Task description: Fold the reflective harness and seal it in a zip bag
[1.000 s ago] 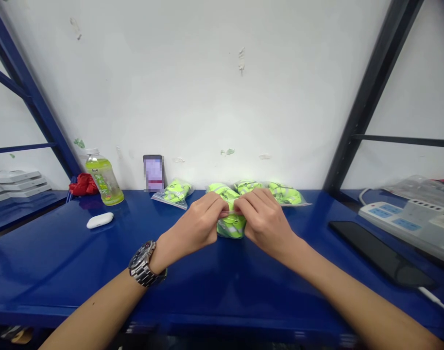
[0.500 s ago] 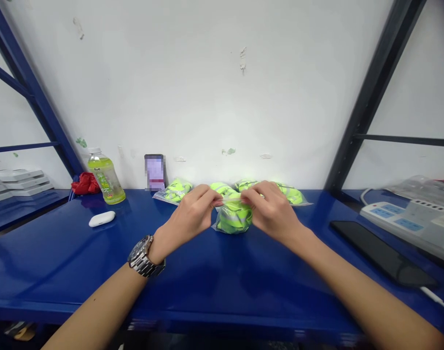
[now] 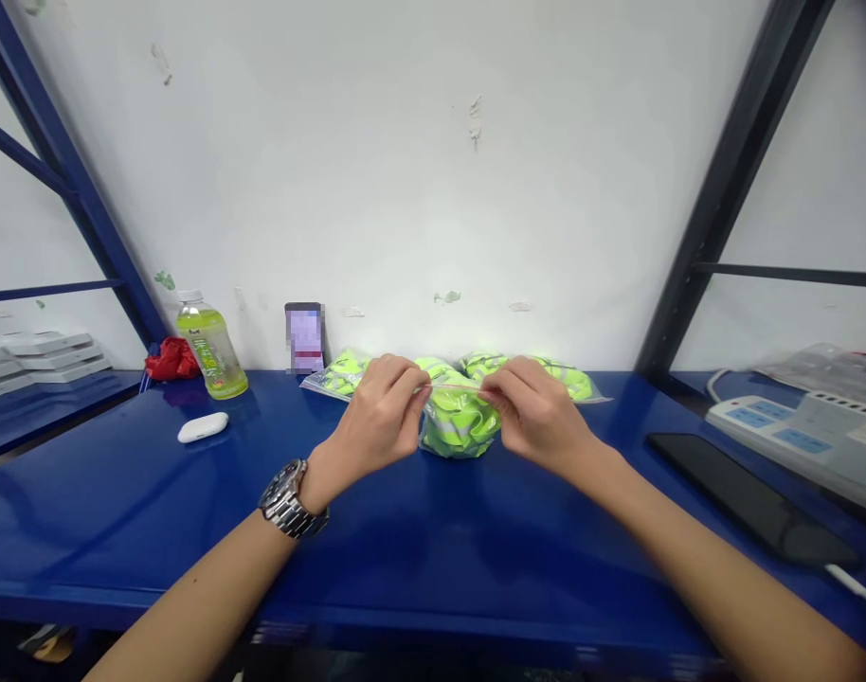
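Observation:
A clear plastic bag (image 3: 459, 426) with folded yellow-green reflective fabric inside stands on the blue table, its top edge stretched between my hands. My left hand (image 3: 383, 412), with a metal watch on the wrist, pinches the left end of that edge. At the right end, my right hand (image 3: 536, 407) pinches the same edge between thumb and fingers. Behind them, by the wall, lie more bags of the same fabric, one at the left (image 3: 344, 372) and others partly hidden by my hands and the front bag.
On the left are a drink bottle (image 3: 214, 349), a white case (image 3: 203, 427), a red cloth (image 3: 171, 360) and an upright phone (image 3: 306, 338). A black phone (image 3: 749, 497) with a cable and a power strip (image 3: 788, 426) lie right on the blue table (image 3: 376, 568).
My hands have moved slightly apart along the bag's top edge, the right one to the right. The bag's edge now looks straighter. The view has shifted a little.

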The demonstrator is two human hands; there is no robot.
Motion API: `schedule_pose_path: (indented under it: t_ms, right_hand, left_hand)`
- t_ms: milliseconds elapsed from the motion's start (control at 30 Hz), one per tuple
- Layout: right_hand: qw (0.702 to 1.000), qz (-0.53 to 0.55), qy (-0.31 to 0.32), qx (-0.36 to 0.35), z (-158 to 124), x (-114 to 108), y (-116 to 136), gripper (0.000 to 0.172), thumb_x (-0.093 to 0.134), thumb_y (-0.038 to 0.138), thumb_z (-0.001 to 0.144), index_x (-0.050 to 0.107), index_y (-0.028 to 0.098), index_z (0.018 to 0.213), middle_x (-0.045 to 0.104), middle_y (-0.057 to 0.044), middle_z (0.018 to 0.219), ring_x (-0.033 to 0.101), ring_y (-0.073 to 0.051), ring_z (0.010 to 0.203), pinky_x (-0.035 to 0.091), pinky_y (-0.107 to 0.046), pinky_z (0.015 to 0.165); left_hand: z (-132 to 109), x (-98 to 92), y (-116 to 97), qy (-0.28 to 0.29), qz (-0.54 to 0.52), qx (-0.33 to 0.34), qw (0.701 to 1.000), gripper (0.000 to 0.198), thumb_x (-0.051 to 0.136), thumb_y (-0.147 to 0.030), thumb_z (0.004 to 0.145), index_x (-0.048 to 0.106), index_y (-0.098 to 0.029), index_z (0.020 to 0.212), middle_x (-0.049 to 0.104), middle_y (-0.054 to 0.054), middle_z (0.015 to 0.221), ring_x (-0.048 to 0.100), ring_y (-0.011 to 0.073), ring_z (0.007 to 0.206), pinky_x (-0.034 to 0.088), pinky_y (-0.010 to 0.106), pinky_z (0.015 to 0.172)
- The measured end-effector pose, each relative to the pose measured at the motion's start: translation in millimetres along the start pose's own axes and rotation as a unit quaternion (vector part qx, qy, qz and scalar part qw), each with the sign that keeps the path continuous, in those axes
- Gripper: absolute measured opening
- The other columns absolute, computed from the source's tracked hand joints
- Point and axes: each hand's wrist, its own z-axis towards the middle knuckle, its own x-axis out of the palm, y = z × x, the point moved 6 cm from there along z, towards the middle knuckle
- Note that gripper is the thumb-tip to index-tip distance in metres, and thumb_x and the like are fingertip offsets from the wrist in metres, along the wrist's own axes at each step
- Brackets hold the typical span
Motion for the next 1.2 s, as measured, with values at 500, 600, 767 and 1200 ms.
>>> schedule_pose_path:
  t_ms: [500, 600, 767, 1200]
  right_hand:
    - [0.997, -0.021, 0.067, -0.027, 3.4, 9.5, 21.9, 0.020, 0.040, 0.005, 0.087, 0.056, 0.013, 0.079, 0.050, -0.008, 0.076, 0.043, -0.019, 0.073, 0.038, -0.033, 0.067]
    - [0.996, -0.015, 0.085, -0.024, 4.4, 9.3, 24.1, 0.019, 0.040, 0.003, 0.085, 0.056, 0.013, 0.080, 0.048, -0.007, 0.077, 0.041, -0.019, 0.073, 0.037, -0.033, 0.067]
    - [0.993, -0.018, 0.112, -0.036, 2.0, 12.2, 27.8, 0.020, 0.041, 0.000, 0.082, 0.056, 0.013, 0.082, 0.047, -0.007, 0.077, 0.040, -0.019, 0.073, 0.036, -0.033, 0.068]
    - [0.993, 0.000, 0.092, -0.076, 0.7, 12.7, 32.1, 0.025, 0.036, 0.002, 0.087, 0.054, 0.014, 0.074, 0.048, -0.006, 0.071, 0.037, -0.018, 0.068, 0.036, -0.032, 0.065]
  left_hand:
    - [2.4, 6.1, -20.9, 0.085, 0.067, 0.032, 0.994, 0.017, 0.044, -0.001, 0.081, 0.051, -0.014, 0.086, 0.055, 0.006, 0.082, 0.048, 0.0179, 0.077, 0.039, 0.034, 0.070]
    - [1.8, 7.2, -22.2, 0.066, 0.086, 0.020, 0.994, 0.020, 0.042, 0.003, 0.074, 0.050, -0.015, 0.078, 0.052, 0.004, 0.075, 0.045, 0.0175, 0.071, 0.037, 0.033, 0.067]
    - [0.4, 8.6, -25.9, 0.024, 0.129, 0.031, 0.991, 0.020, 0.041, 0.001, 0.069, 0.048, -0.017, 0.071, 0.051, 0.003, 0.066, 0.041, 0.0177, 0.065, 0.034, 0.033, 0.062]
    - [-2.9, 11.6, -29.2, 0.042, 0.084, 0.072, 0.993, 0.021, 0.040, 0.003, 0.071, 0.048, -0.017, 0.074, 0.055, 0.007, 0.075, 0.043, 0.0185, 0.071, 0.038, 0.034, 0.067]
